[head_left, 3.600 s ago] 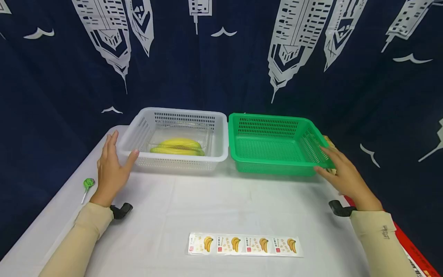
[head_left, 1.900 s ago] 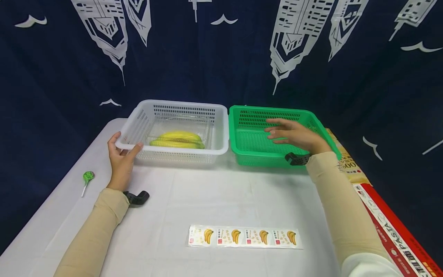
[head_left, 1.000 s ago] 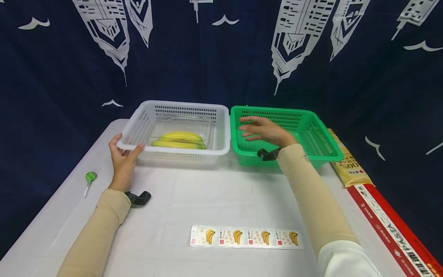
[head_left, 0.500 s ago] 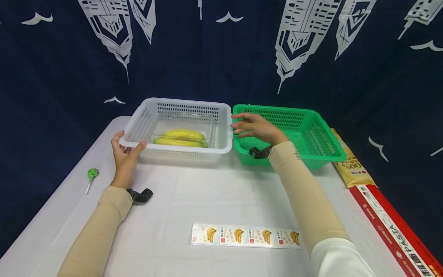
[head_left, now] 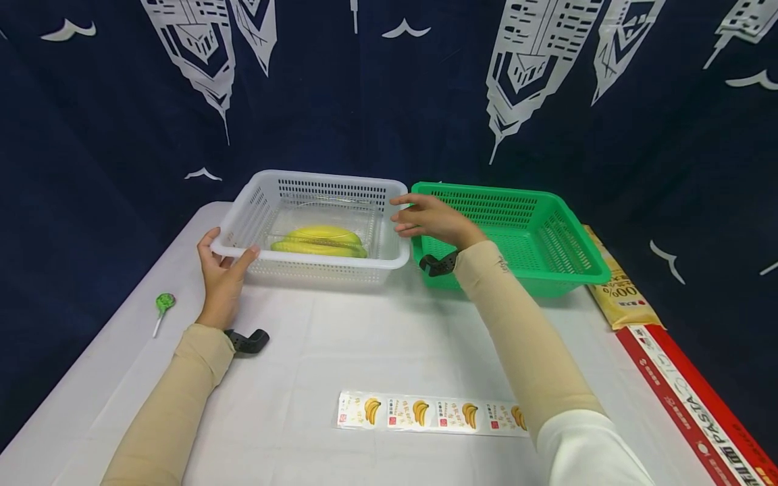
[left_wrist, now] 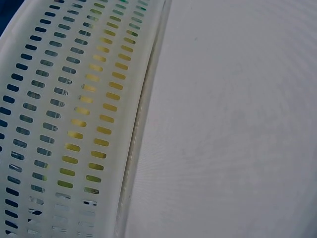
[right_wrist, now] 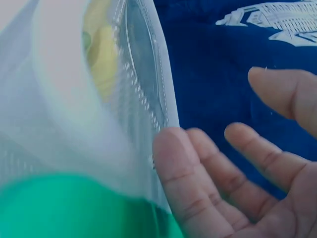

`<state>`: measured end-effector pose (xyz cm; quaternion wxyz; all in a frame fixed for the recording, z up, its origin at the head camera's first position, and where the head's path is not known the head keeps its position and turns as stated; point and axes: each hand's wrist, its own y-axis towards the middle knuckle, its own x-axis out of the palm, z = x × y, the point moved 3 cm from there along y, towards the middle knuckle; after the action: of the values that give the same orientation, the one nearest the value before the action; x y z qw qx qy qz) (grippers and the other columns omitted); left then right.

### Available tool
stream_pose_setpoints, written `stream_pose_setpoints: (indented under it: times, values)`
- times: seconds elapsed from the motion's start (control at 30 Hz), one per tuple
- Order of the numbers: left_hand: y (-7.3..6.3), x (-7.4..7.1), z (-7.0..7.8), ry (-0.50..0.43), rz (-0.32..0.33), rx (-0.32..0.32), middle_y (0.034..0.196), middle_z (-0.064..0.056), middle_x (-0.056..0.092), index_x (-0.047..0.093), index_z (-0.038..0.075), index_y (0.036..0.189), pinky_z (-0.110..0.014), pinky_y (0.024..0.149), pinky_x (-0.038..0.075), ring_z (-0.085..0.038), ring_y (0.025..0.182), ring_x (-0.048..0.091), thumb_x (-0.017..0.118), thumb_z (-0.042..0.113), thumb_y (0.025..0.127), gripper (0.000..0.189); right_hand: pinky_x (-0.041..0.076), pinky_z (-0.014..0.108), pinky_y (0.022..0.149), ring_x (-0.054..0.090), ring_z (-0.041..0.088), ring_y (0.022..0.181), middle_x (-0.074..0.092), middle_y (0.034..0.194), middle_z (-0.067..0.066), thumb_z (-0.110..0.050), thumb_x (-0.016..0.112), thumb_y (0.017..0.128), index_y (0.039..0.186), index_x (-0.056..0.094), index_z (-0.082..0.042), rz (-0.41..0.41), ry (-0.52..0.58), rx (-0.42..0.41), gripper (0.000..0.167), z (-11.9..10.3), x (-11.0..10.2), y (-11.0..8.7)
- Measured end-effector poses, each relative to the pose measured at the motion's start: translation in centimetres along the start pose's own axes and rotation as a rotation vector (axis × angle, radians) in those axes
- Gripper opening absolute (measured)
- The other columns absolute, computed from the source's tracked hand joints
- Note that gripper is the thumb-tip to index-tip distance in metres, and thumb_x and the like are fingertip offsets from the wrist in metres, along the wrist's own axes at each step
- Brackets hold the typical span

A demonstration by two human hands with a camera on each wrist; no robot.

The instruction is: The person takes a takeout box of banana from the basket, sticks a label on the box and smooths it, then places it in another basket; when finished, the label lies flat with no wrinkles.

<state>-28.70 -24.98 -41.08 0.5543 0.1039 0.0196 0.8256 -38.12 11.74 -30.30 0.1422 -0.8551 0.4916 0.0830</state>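
Observation:
In the head view, a white plastic basket [head_left: 304, 264] stands at the back left of the table. Yellow bananas [head_left: 322, 237] lie inside it in a clear plastic box [head_left: 340, 209], and their yellow shows through the slots in the left wrist view. My left hand [head_left: 223, 287] holds the basket's near left corner, thumb at the front rim and fingers at the side. Loosely spread, the fingers of my right hand [head_left: 434, 219] reach over the basket's right rim and hold nothing; whether they touch the rim cannot be told.
A green basket [head_left: 523, 273] adjoins the white one on the right. Beyond it lie a yellow packet [head_left: 626, 297] and a red pasta box [head_left: 693, 398]. A banana sticker strip [head_left: 431, 413] is near the front; a green lollipop [head_left: 164, 302] lies at left.
My left hand has gone from beside the white basket to holding its corner. My right hand has swept left from the green basket's right edge, across it, to the white basket's right rim.

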Motion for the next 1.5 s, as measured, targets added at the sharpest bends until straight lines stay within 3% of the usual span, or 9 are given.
stream_pose_setpoints:
  times: [0.07, 0.27, 0.63, 0.9, 1.0, 1.13, 1.3, 1.43, 1.5]
  values:
    - [0.0, 0.0, 0.0, 0.000, -0.001, 0.003, 0.169, -0.007, 0.034, 0.018, 0.028, 0.165, -0.039, 0.125, 0.039, -0.025, 0.155, 0.039, 0.070, 0.004, 0.104, 0.084, 0.057, 0.038, 0.108, 0.069, 0.019, 0.106, 0.046, 0.157, 0.029, -0.006, 0.060, 0.110, 0.165, 0.037, 0.000, -0.002, -0.002, 0.011, 0.060, -0.3, 0.5, 0.3]
    - [0.1, -0.1, -0.1, -0.020, -0.009, 0.018, 0.168, -0.007, 0.035, 0.021, 0.030, 0.163, -0.039, 0.125, 0.039, -0.027, 0.154, 0.040, 0.070, 0.004, 0.104, 0.081, 0.051, 0.046, 0.116, 0.055, 0.043, 0.141, 0.041, 0.165, 0.023, -0.009, 0.062, 0.110, 0.169, 0.032, -0.004, 0.022, -0.022, 0.071, 0.066, -1.1, 1.8, 1.2]
    - [0.1, -0.1, -0.1, -0.038, -0.011, 0.020, 0.167, -0.007, 0.037, 0.022, 0.031, 0.162, -0.035, 0.122, 0.042, -0.026, 0.152, 0.042, 0.069, 0.003, 0.104, 0.079, 0.045, 0.047, 0.121, 0.044, 0.042, 0.152, 0.027, 0.176, 0.013, -0.022, 0.069, 0.107, 0.170, 0.032, -0.017, 0.056, -0.126, 0.220, 0.074, -1.9, 4.1, 2.9]
    - [0.2, -0.2, -0.2, -0.038, -0.008, 0.018, 0.168, -0.009, 0.036, 0.022, 0.031, 0.162, -0.036, 0.121, 0.041, -0.027, 0.152, 0.042, 0.070, 0.003, 0.104, 0.081, 0.037, 0.055, 0.125, 0.018, 0.042, 0.164, 0.014, 0.181, 0.009, -0.016, 0.066, 0.108, 0.173, 0.025, -0.020, 0.008, -0.024, 0.311, 0.077, -1.6, 5.1, 4.4]
    - [0.2, -0.2, -0.2, -0.040, -0.011, 0.021, 0.167, -0.010, 0.037, 0.022, 0.031, 0.162, -0.037, 0.121, 0.041, -0.028, 0.152, 0.042, 0.070, 0.003, 0.104, 0.081, 0.046, 0.042, 0.118, 0.010, 0.042, 0.165, 0.010, 0.181, 0.009, -0.013, 0.063, 0.109, 0.174, 0.023, -0.021, -0.015, 0.025, 0.330, 0.076, -1.3, 5.2, 4.8]
    - [0.2, -0.1, -0.3, -0.036, -0.018, 0.024, 0.167, -0.010, 0.037, 0.022, 0.030, 0.162, -0.037, 0.122, 0.041, -0.028, 0.151, 0.042, 0.070, 0.003, 0.104, 0.080, 0.052, 0.039, 0.097, 0.014, 0.040, 0.165, 0.006, 0.182, 0.010, -0.013, 0.062, 0.110, 0.174, 0.023, -0.023, -0.032, 0.030, 0.346, 0.076, -1.0, 5.1, 5.0]
    - [0.2, -0.1, -0.4, -0.034, -0.018, 0.017, 0.168, -0.009, 0.036, 0.020, 0.029, 0.164, -0.038, 0.123, 0.040, -0.027, 0.152, 0.041, 0.070, 0.004, 0.104, 0.082, 0.049, 0.046, 0.117, 0.035, 0.040, 0.157, 0.014, 0.180, 0.014, -0.011, 0.062, 0.110, 0.174, 0.023, -0.025, -0.040, 0.054, 0.332, 0.077, -0.9, 5.1, 5.2]
    - [0.2, -0.2, -0.3, -0.024, -0.017, 0.012, 0.168, -0.009, 0.036, 0.019, 0.029, 0.164, -0.038, 0.124, 0.040, -0.027, 0.153, 0.041, 0.070, 0.004, 0.104, 0.082, 0.045, 0.053, 0.120, 0.040, 0.042, 0.150, 0.031, 0.175, 0.012, -0.010, 0.066, 0.108, 0.174, 0.024, -0.027, -0.048, 0.045, 0.299, 0.080, -1.0, 5.2, 5.1]
    - [0.3, -0.2, -0.3, -0.024, -0.017, 0.014, 0.168, -0.009, 0.036, 0.020, 0.029, 0.164, -0.037, 0.123, 0.041, -0.027, 0.153, 0.041, 0.070, 0.004, 0.104, 0.082, 0.047, 0.052, 0.119, 0.040, 0.044, 0.152, 0.031, 0.175, 0.011, -0.012, 0.070, 0.106, 0.174, 0.025, -0.029, -0.039, 0.018, 0.293, 0.084, -1.2, 5.3, 5.0]
